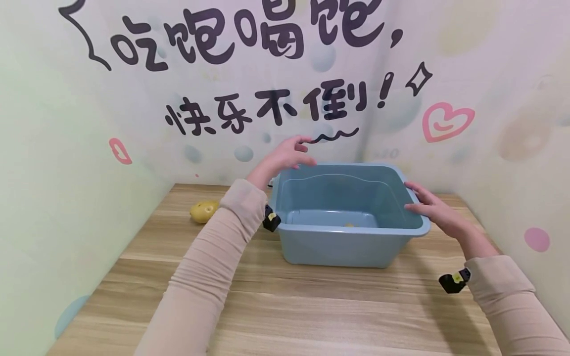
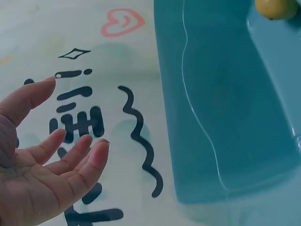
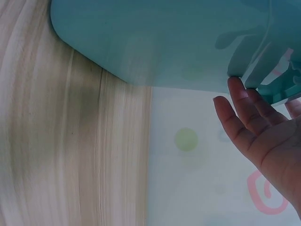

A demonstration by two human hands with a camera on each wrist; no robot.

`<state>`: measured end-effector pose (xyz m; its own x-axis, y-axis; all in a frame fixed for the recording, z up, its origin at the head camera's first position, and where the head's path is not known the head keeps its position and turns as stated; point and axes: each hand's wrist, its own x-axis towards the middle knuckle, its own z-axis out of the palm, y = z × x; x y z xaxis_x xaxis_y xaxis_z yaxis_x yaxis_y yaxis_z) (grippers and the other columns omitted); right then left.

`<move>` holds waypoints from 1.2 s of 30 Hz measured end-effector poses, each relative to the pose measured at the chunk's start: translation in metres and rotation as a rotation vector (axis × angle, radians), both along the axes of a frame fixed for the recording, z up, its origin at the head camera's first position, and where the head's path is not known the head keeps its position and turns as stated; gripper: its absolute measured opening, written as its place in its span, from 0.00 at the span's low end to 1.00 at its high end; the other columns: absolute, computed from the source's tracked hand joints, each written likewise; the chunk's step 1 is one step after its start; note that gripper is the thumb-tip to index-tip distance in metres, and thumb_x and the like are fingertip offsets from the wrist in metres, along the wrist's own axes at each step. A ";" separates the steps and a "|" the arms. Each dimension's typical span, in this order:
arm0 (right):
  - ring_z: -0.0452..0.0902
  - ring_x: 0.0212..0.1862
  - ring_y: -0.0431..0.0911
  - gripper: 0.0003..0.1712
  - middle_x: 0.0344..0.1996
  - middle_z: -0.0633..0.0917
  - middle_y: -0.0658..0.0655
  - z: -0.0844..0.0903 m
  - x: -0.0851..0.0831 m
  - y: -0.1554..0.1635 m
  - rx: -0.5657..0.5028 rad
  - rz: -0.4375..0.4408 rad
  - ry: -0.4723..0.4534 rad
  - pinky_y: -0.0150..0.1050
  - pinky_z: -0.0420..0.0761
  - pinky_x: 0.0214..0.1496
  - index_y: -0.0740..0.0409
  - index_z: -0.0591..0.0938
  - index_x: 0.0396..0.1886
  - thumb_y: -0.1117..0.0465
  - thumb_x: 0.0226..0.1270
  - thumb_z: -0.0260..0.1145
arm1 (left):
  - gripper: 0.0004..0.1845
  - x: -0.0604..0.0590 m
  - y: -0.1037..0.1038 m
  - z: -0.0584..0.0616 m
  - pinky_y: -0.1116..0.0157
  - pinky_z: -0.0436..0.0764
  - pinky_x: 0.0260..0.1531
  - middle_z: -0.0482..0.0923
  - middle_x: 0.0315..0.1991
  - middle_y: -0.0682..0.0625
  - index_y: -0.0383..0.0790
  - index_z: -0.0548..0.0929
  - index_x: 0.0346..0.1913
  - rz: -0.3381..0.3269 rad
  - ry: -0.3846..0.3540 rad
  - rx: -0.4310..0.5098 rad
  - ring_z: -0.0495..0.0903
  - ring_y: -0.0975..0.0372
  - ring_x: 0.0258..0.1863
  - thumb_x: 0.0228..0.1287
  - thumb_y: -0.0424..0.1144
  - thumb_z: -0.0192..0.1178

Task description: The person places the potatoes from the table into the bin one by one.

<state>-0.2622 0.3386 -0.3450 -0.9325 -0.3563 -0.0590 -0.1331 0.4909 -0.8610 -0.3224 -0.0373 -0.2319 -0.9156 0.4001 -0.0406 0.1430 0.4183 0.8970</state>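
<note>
A blue plastic tub [image 1: 340,247] stands upright on the wooden table. At its right rim is my right hand [image 1: 438,212], thumb over the edge and other fingers under it, against the outer wall in the right wrist view. My left hand [image 1: 287,157] hovers by the back left corner of the tub, palm turned up with relaxed, spread fingers in the left wrist view, holding nothing. Inside the tub lies a yellow, fruit-like thing [image 2: 276,6], mostly hidden by the front wall in the head view. Another yellow, lumpy fruit-like thing [image 1: 204,211] lies left of the tub, partly behind my left sleeve.
The wooden table [image 1: 285,316] ends against a printed back wall [image 1: 285,109] with dark lettering, and pale walls close in on both sides. A small dark camera [image 1: 270,219] is strapped at my left wrist, another camera [image 1: 454,282] at my right.
</note>
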 end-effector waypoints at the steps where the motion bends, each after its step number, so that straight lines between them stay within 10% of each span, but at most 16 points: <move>1: 0.47 0.65 0.66 0.41 0.70 0.43 0.69 0.000 0.000 0.000 0.002 -0.001 0.000 0.69 0.55 0.58 0.54 0.40 0.72 0.56 0.68 0.52 | 0.35 0.000 -0.004 0.001 0.55 0.72 0.53 0.66 0.62 0.44 0.44 0.63 0.65 0.006 0.011 -0.005 0.71 0.55 0.56 0.53 0.36 0.64; 17: 0.43 0.66 0.67 0.42 0.70 0.40 0.68 0.000 0.000 -0.001 -0.021 -0.023 -0.015 0.67 0.54 0.59 0.53 0.39 0.72 0.56 0.68 0.52 | 0.37 -0.004 -0.077 -0.005 0.54 0.66 0.59 0.66 0.62 0.43 0.43 0.60 0.67 0.110 0.139 -0.037 0.66 0.52 0.61 0.55 0.39 0.63; 36: 0.43 0.67 0.67 0.41 0.70 0.40 0.68 -0.002 0.000 -0.002 -0.020 -0.034 -0.013 0.66 0.55 0.59 0.52 0.40 0.72 0.55 0.68 0.52 | 0.39 -0.003 -0.141 -0.052 0.48 0.60 0.62 0.56 0.68 0.40 0.40 0.55 0.69 0.072 0.182 -0.101 0.57 0.46 0.65 0.57 0.42 0.62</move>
<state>-0.2622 0.3369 -0.3467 -0.9431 -0.3261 -0.0644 -0.1056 0.4775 -0.8723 -0.3250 -0.1784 -0.2834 -0.9377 0.3353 0.0913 0.2650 0.5201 0.8119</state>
